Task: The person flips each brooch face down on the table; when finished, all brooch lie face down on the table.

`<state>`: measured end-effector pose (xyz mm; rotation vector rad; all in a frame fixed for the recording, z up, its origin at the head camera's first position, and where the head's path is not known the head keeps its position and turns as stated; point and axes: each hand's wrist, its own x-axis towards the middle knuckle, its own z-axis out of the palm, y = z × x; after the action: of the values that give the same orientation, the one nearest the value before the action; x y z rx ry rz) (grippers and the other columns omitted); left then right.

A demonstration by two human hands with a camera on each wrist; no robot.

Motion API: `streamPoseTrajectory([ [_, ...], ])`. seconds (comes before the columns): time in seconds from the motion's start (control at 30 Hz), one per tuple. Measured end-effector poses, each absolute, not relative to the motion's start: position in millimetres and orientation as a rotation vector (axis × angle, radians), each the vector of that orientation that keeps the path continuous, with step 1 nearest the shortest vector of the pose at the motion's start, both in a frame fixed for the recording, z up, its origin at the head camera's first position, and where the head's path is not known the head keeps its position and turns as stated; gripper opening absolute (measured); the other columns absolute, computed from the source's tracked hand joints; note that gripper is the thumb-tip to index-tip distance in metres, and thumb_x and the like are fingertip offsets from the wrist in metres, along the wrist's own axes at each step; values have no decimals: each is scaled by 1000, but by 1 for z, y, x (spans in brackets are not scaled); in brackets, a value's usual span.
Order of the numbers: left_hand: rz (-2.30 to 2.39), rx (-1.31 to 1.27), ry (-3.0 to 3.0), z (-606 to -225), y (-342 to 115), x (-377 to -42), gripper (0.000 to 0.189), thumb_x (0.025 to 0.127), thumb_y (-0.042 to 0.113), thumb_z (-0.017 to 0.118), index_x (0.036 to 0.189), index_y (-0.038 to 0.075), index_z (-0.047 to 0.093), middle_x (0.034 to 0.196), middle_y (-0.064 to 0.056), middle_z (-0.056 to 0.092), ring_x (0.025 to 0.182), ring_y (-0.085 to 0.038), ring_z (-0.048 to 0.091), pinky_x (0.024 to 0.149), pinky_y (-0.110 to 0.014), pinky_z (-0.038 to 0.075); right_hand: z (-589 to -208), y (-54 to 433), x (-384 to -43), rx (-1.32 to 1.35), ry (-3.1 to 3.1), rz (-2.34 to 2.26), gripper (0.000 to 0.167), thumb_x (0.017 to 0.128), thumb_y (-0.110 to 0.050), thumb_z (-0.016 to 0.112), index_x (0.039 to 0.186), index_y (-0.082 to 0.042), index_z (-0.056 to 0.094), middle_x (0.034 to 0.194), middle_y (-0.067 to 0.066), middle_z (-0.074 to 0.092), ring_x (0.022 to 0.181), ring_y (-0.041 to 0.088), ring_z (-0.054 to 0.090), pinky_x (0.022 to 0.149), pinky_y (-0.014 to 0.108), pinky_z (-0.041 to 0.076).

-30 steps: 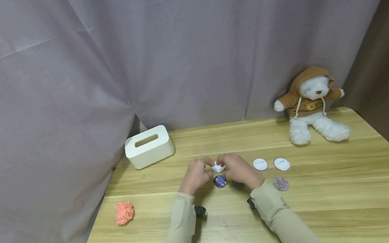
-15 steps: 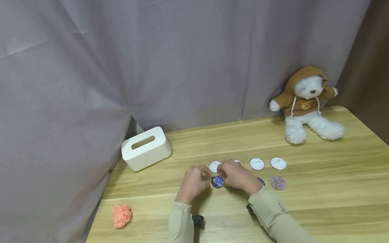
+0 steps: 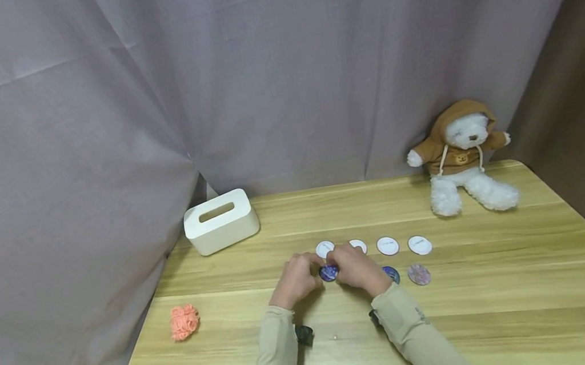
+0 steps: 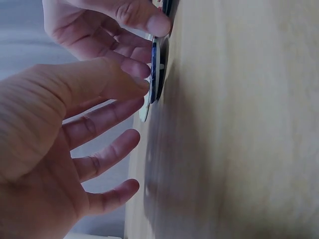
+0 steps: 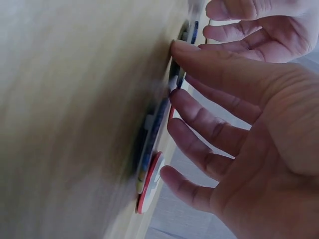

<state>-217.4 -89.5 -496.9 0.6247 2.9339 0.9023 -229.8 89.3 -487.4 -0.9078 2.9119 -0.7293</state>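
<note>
Just below the centre of the frame, four white badges lie in a row, apparently pin side up, and that part looks done. Beneath them, toward the right, a blue badge and a pink mottled badge lie face up and seem settled too. What remains, I judge, is the purple-blue badge at the lower row's left end: the left hand and right hand meet there, each grip pinching its edge between thumb and fingers (the right hand hides the spot beside it from the head camera). It looks slightly raised from the counter.

That counter is pale, wood-grained, with a coral bundle at lower left, a white tissue box left of centre and a plush bear at the right; a grey curtain hangs behind
</note>
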Motion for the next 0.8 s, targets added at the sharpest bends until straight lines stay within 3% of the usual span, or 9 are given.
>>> streamPoseTrajectory([
  [0.17,883,665,2941,-496,-89,-218,29,69,1,82,96,10,78,92,-1,73,84,-18,59,77,-38,46,-486,89,-229,-895,2918,-728,23,63,8,77,74,-10,68,71,-1,59,72,20,52,65,41,41],
  [0.37,870,660,2950,-498,-90,-216,24,71,1,82,92,10,79,93,0,72,86,-19,58,79,-38,45,-486,90,-228,-915,2918,-745,19,68,7,74,74,-10,71,71,-3,61,68,16,53,63,38,43],
  [0.8,843,677,2994,-503,-89,-218,22,68,-3,81,86,11,79,96,-1,73,91,-21,66,78,-41,49,-488,85,-225,-910,2990,-694,23,64,10,72,71,-11,66,68,-3,56,64,18,52,58,37,42],
])
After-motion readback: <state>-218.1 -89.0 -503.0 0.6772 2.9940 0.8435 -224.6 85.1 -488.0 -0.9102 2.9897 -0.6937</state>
